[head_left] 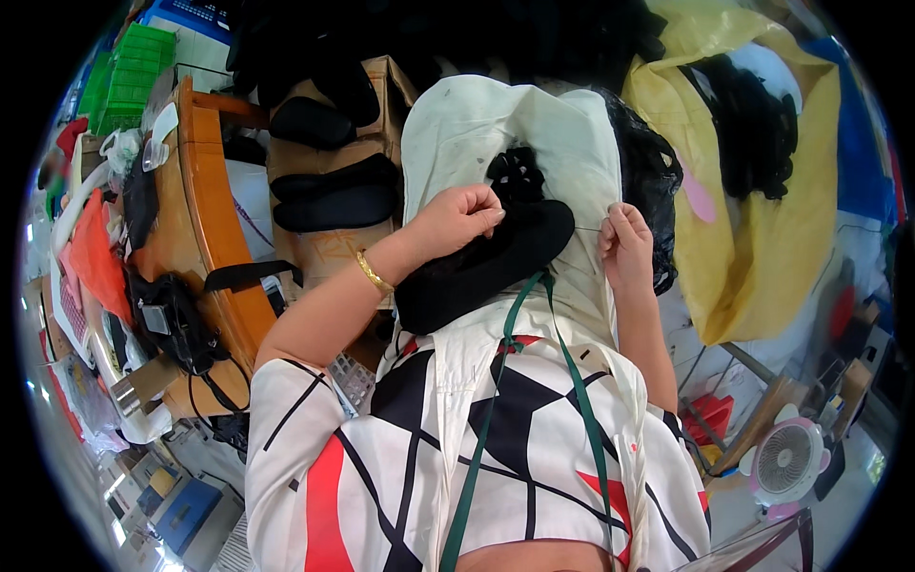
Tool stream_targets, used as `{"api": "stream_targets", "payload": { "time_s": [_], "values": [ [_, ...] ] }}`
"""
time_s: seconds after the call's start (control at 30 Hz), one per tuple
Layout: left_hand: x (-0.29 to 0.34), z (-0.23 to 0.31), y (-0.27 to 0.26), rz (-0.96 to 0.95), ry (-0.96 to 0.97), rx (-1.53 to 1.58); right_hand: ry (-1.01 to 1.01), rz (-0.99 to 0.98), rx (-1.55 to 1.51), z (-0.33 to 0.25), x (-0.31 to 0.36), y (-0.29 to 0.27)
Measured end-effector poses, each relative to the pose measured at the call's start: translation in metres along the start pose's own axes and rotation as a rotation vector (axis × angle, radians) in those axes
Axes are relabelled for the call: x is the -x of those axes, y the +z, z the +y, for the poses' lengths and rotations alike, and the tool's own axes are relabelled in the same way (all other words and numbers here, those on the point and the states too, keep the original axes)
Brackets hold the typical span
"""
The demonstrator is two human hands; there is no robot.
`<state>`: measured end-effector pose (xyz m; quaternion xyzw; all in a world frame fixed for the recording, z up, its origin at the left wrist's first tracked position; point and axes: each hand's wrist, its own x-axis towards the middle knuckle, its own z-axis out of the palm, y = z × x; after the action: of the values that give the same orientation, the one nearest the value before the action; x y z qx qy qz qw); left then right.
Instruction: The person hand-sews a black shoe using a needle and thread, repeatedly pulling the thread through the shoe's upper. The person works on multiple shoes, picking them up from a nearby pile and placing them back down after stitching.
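Observation:
A black fabric shoe (519,243) lies slanted across the white apron (443,129) on my lap. Just beyond its upper edge sits a bunched black ornament (516,174), like a fabric flower. My left hand (462,219), with a gold bracelet (374,273) on its wrist, is pinched closed over the shoe; whatever is between its fingertips is too small to make out. Off to the right, beside the apron's edge, my right hand (625,246) is also pinched closed, apart from the shoe. A faint thin line shows near its fingertips.
Several black shoe pieces (335,194) rest on a cardboard box (338,253) at left, next to a wooden table (205,200). To the right are a black plastic bag (650,176) and a large yellow sack (734,276) holding black pieces. A small fan (789,459) stands lower right.

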<state>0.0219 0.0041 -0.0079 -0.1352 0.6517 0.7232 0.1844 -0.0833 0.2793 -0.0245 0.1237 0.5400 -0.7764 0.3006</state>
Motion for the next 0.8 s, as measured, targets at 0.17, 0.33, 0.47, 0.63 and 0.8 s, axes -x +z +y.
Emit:
{"api": "stream_targets", "payload": {
  "time_s": [0.17, 0.33, 0.47, 0.63, 0.8],
  "values": [
    [0.002, 0.038, 0.023, 0.16, 0.148, -0.542, -0.069, -0.024, -0.034, 0.002, 0.001, -0.001],
    [-0.013, 0.016, 0.025, 0.215, 0.205, -0.514, -0.137, -0.035, 0.009, -0.012, 0.012, 0.012],
    [-0.02, 0.02, 0.021, 0.167, 0.276, -0.648, -0.213, -0.1, 0.01, -0.032, 0.032, 0.021],
    [-0.02, 0.006, 0.019, 0.207, 0.429, -0.709, -0.362, -0.531, -0.314, -0.072, 0.094, 0.032],
    [-0.013, 0.037, 0.025, 0.23, 0.252, -0.746, -0.42, -1.067, -0.104, -0.1, 0.113, 0.053]
  ]
}}
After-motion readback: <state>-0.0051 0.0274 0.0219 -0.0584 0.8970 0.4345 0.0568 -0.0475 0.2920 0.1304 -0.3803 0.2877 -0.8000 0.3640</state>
